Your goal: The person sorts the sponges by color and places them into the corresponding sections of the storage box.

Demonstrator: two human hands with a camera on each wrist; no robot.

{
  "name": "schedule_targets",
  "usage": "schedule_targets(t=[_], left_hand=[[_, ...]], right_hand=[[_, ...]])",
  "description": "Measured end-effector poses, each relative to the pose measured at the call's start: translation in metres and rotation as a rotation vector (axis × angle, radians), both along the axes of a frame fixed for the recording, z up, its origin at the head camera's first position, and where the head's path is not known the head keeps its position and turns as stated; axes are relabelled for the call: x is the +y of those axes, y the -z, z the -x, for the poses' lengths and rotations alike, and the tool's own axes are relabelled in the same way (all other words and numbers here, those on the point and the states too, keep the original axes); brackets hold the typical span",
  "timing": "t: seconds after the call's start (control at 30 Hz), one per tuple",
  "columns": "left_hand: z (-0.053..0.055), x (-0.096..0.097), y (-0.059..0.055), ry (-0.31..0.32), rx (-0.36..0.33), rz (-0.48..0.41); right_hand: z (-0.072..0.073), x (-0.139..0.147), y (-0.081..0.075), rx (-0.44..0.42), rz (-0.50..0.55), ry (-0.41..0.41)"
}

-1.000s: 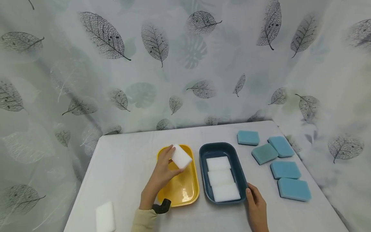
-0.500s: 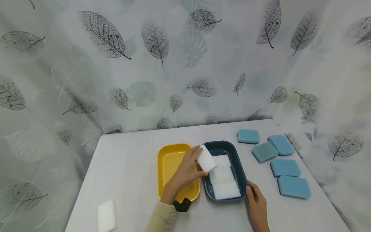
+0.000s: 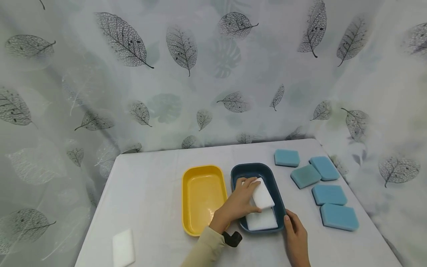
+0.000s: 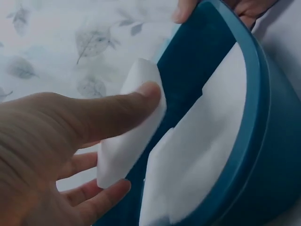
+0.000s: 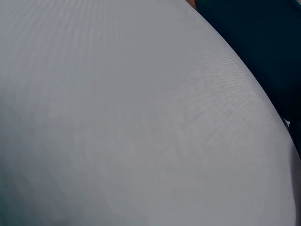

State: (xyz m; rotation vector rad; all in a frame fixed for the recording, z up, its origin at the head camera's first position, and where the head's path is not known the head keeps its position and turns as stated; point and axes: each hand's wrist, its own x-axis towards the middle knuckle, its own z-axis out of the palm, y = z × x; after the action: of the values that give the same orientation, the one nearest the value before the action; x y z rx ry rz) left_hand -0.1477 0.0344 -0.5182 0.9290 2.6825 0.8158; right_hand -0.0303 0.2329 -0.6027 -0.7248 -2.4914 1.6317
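Observation:
In the head view my left hand (image 3: 238, 204) pinches a white sponge (image 3: 263, 194) above the dark blue tray (image 3: 278, 193). The left wrist view has the thumb on one face of that sponge (image 4: 141, 77) and fingertips at its other side, tilted and apart from the sponges lower down. More white sponges (image 3: 261, 221) lie in a row inside the tray, partly covered by the hand and held sponge. My right hand (image 3: 296, 237) grips the tray's lower right edge, thumb over the rim. The right wrist view catches mostly white cloth and a dark tray wall (image 5: 254, 42).
A yellow tray (image 3: 201, 193) with nothing in it stands left of the blue one. Another white sponge (image 3: 123, 247) lies at the table's front left. Several blue sponges (image 3: 339, 217) are spread along the right side. Leaf-patterned curtain (image 3: 207, 74) hangs behind the table.
My left hand has carried the white sponge rightward from above the yellow tray to above the blue tray, lowering it somewhat. The right hand keeps its grip on the tray edge.

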Motion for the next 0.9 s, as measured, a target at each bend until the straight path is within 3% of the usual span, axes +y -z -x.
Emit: schedule_targets(t=[0.23, 0.47, 0.7, 0.9], left_hand=[[-0.004, 0.018, 0.007, 0.055, 0.030, 0.128], [-0.009, 0.031, 0.021, 0.098, 0.054, 0.192], [-0.011, 0.035, 0.027, 0.098, 0.096, 0.203], [-0.012, 0.034, 0.029, 0.137, 0.119, 0.169]], right_hand=[[0.001, -0.001, -0.001, -0.005, -0.002, -0.009], [-0.002, 0.000, -0.001, -0.007, -0.008, -0.009], [-0.001, -0.001, 0.004, 0.044, -0.020, 0.005], [-0.001, -0.001, 0.005, 0.051, -0.026, 0.017]])
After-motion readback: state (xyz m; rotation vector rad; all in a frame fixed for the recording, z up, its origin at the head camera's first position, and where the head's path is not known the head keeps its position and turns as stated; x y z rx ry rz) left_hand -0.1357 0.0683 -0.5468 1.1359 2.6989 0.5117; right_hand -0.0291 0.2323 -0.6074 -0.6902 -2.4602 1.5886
